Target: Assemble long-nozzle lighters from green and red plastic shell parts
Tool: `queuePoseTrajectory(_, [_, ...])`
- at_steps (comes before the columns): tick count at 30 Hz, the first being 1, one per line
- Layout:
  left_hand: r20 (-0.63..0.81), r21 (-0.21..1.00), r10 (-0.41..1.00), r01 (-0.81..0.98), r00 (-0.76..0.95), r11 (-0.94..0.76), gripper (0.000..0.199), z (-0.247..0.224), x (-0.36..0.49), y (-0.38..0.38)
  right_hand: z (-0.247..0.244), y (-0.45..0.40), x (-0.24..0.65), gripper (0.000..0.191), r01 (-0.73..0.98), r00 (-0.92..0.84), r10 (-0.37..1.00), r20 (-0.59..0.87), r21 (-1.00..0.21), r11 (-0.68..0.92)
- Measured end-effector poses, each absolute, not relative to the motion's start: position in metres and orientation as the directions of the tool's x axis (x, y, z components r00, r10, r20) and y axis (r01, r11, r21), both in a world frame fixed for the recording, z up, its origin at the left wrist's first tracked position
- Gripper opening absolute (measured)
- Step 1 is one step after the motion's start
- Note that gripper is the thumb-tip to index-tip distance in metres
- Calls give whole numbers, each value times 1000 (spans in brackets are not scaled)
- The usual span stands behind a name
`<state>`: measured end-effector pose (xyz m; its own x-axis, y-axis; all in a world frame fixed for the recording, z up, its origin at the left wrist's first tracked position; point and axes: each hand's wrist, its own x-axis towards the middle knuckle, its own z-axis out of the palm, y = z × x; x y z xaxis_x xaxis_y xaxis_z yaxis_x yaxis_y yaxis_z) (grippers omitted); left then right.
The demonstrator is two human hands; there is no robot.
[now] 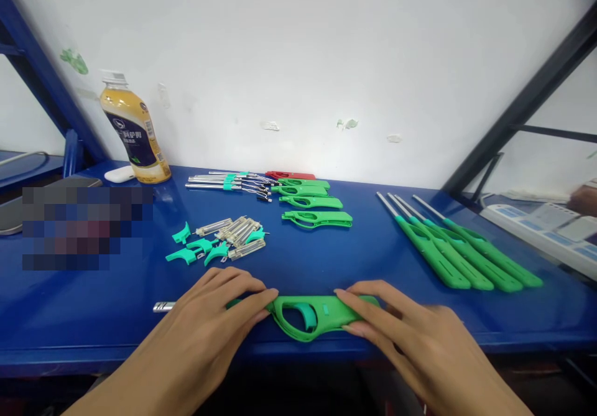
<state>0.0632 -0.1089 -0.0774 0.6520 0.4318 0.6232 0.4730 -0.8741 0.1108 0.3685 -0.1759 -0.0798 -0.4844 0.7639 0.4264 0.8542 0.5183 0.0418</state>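
Head view, left to right: I see teal triggers, clear tubes and metal rods lying loose, apparently unassembled. My left hand pinches the neck of a green lighter along the table's front edge; it looks nearly whole. Green shells and a red one lie beyond. My right hand grips the handle end. Blue tabletop stretches past it towards four lighters, seemingly finished, near a slanting post.
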Motion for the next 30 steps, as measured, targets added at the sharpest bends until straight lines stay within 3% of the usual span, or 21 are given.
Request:
queuePoseTrajectory(8, [604,64,432,499,670,-864,32,-80,61,-108,-80,-175,365,44,858,-472,774,423,17,514])
queuePoseTrajectory(12, [605,95,448,498,659,-862,33,-80,61,-109,-81,-177,366,42,860,-462,787,408,-13,511])
queuePoseTrajectory(18, [573,145,484,499,661,-854,36,-83,59,-110,-83,-177,367,37,855,-417,833,362,-154,495])
queuePoseTrajectory(25, [565,88,471,519,677,-850,40,-82,61,-111,-79,-174,368,35,820,-380,896,229,-365,441])
queuePoseTrajectory(30, [589,-26,503,637,632,-770,28,-85,48,-120,-82,-172,369,31,820,-335,919,208,-416,393])
